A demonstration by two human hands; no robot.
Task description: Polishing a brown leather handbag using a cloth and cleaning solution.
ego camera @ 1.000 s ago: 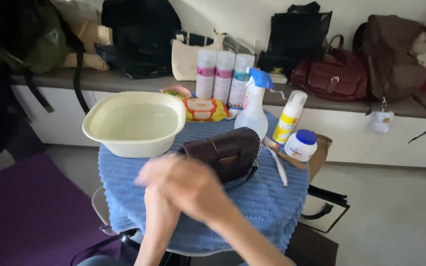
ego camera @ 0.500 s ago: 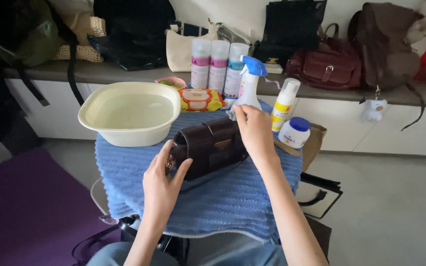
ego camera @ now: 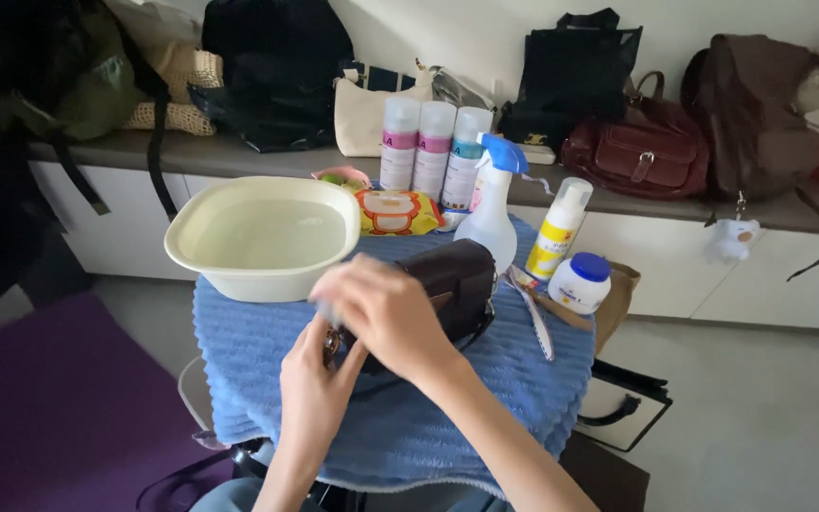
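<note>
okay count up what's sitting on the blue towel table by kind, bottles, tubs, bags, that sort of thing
Spray bottle: 1
Pump bottle, white and yellow: 1
Round jar with blue lid: 1
Cream basin: 1
Wipes packet: 1
Dark brown bag, under the right hand and left hand: 1
Total: 6
The tall cans seem to stand on the shelf behind.

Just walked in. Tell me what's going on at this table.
A person sits at a small table covered with a blue towel, working both hands on a dark brown handbag. The left hand grips its near end; the right hand lies across its front, blurred. A cream basin of water and a spray bottle stand behind.
</note>
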